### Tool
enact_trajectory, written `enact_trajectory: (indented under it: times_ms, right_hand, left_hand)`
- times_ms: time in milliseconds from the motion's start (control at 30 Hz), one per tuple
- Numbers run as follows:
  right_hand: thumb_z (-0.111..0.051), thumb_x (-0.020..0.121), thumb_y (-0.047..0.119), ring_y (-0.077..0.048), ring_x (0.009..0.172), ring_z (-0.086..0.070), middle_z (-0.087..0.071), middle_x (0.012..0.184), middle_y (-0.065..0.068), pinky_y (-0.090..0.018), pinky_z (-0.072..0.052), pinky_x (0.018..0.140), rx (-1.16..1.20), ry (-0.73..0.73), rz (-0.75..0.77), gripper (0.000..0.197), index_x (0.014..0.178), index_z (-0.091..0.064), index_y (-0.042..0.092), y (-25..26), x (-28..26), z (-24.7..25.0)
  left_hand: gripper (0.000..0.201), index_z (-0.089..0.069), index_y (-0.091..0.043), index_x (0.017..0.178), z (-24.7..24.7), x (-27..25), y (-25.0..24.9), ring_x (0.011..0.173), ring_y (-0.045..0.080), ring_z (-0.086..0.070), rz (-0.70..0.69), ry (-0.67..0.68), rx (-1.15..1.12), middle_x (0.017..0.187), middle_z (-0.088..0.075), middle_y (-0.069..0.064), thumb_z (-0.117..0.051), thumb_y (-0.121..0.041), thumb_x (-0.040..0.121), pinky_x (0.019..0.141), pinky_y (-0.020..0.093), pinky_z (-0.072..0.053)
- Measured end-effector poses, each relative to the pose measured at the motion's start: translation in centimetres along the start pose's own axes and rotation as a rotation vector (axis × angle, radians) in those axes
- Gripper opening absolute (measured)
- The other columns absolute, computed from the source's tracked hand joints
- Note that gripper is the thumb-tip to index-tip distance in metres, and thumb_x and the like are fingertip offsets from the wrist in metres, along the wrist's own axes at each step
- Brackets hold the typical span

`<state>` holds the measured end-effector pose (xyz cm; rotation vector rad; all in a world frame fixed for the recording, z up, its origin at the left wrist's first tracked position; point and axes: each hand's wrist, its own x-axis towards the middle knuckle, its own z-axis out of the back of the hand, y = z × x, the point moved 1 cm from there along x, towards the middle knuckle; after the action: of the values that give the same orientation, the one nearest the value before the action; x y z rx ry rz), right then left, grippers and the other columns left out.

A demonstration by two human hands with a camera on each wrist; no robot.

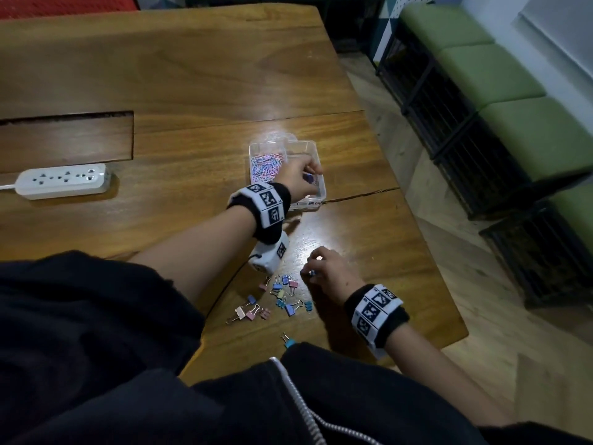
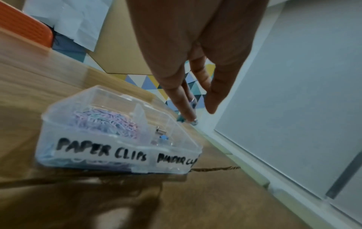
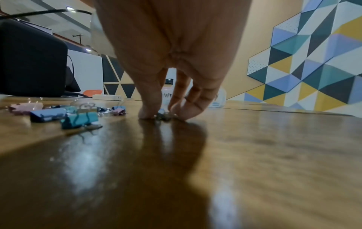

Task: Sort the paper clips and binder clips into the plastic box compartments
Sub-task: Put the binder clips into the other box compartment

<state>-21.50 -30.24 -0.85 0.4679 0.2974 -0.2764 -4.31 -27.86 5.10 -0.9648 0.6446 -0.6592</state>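
Observation:
A clear plastic box (image 1: 318,155) stands on the wooden table, labelled for paper clips and binder clips (image 2: 117,155). Its left compartment is full of pastel paper clips (image 1: 266,165) (image 2: 105,122). A few binder clips (image 2: 162,137) lie in the right one. My left hand (image 1: 309,178) (image 2: 197,114) hovers over that right compartment, fingers pointing down and pinching a small binder clip (image 2: 192,101), which is blurred. Closer to me, my right hand (image 1: 312,272) (image 3: 159,116) pinches a bluish binder clip (image 3: 162,111) that lies on the table. Several pastel binder clips (image 1: 279,297) (image 3: 78,119) are scattered to its left.
A white power strip (image 1: 62,181) lies at the table's left, near a rectangular cutout (image 1: 67,139). One blue binder clip (image 1: 287,340) sits alone near my dark jacket. The table's right edge (image 1: 426,239) drops to the floor, with green-cushioned benches (image 1: 513,91) beyond.

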Motion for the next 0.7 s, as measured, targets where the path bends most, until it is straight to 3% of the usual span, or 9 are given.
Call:
enact_trajectory:
  times_ms: [100, 200, 267, 333, 400, 500, 567, 700]
  right_hand:
    - [-0.055, 0.087, 0.01, -0.022, 0.107, -0.05, -0.053, 0.115, -0.009, -0.018, -0.036, 0.088, 0.083, -0.022, -0.04, 0.021, 0.105, -0.065, 0.008, -0.3, -0.2, 0.3]
    - [-0.057, 0.084, 0.007, -0.021, 0.099, -0.052, -0.055, 0.109, -0.01, -0.02, -0.039, 0.085, 0.147, -0.046, -0.098, 0.016, 0.097, -0.066, 0.005, -0.7, -0.6, 0.8]
    - [-0.058, 0.082, 0.003, -0.012, 0.088, -0.051, -0.056, 0.1, -0.005, -0.021, -0.042, 0.085, 0.211, -0.04, -0.163, 0.013, 0.092, -0.066, 0.005, -0.9, -0.8, 1.1]
    - [-0.058, 0.082, 0.001, -0.004, 0.077, -0.051, -0.057, 0.085, 0.005, -0.023, -0.046, 0.085, 0.328, -0.006, -0.22, 0.011, 0.088, -0.065, 0.006, -1.2, -0.7, 1.6]
    - [-0.059, 0.081, 0.002, -0.01, 0.084, -0.056, -0.057, 0.082, 0.006, -0.028, -0.049, 0.087, 0.479, 0.003, -0.268, 0.01, 0.082, -0.062, 0.012, -1.1, -0.2, 2.6]
    - [-0.058, 0.08, -0.001, -0.016, 0.091, -0.057, -0.056, 0.084, 0.005, -0.027, -0.05, 0.081, 0.608, -0.093, -0.281, 0.014, 0.083, -0.059, 0.013, -0.8, 1.9, 5.3]
    - [-0.059, 0.08, -0.002, -0.015, 0.088, -0.056, -0.055, 0.082, 0.004, -0.021, -0.048, 0.074, 0.6, -0.18, -0.243, 0.012, 0.091, -0.06, 0.004, 0.0, 3.6, 7.7]
    - [-0.06, 0.082, 0.003, -0.014, 0.083, -0.054, -0.055, 0.08, 0.004, -0.018, -0.049, 0.068, 0.578, -0.323, -0.187, 0.01, 0.091, -0.06, 0.003, 1.2, 6.8, 10.4]
  left_hand:
    - [0.023, -0.059, -0.01, 0.099, -0.5, -0.7, 1.5, 0.11, 0.021, -0.055, -0.034, 0.054, 0.167, 0.121, -0.057, 0.008, -0.06, 0.003, 0.08, 0.077, 0.011, -0.046]
    - [0.021, -0.06, -0.015, 0.099, -0.6, -3.4, 3.2, 0.118, 0.019, -0.046, -0.164, 0.139, 0.499, 0.124, -0.052, 0.004, -0.059, -0.004, 0.082, 0.102, 0.026, -0.038]
    - [0.023, -0.059, -0.018, 0.105, -0.5, -6.0, 4.3, 0.118, 0.017, -0.043, -0.164, 0.288, 0.633, 0.125, -0.049, 0.002, -0.06, -0.011, 0.084, 0.103, 0.031, -0.038]
    - [0.034, -0.055, -0.02, 0.118, -0.6, -8.7, 5.7, 0.123, 0.017, -0.043, -0.145, 0.513, 0.728, 0.13, -0.046, 0.0, -0.06, -0.014, 0.085, 0.103, 0.029, -0.038]
    - [0.05, -0.044, -0.024, 0.133, -0.7, -10.9, 7.0, 0.128, 0.018, -0.037, -0.127, 0.659, 0.849, 0.14, -0.039, -0.002, -0.057, -0.01, 0.086, 0.107, 0.03, -0.035]
    - [0.056, -0.034, -0.027, 0.14, -0.9, -12.6, 7.9, 0.124, 0.02, -0.038, -0.159, 0.623, 0.932, 0.142, -0.038, -0.001, -0.055, -0.015, 0.088, 0.102, 0.032, -0.04]
    - [0.052, -0.038, -0.026, 0.136, -1.3, -13.3, 8.3, 0.12, 0.02, -0.04, -0.166, 0.58, 0.926, 0.138, -0.04, 0.001, -0.055, -0.013, 0.088, 0.095, 0.031, -0.043]
    - [0.037, -0.046, -0.019, 0.126, -1.7, -13.8, 8.1, 0.116, 0.022, -0.042, -0.163, 0.538, 0.925, 0.131, -0.045, 0.005, -0.051, -0.011, 0.09, 0.093, 0.032, -0.044]
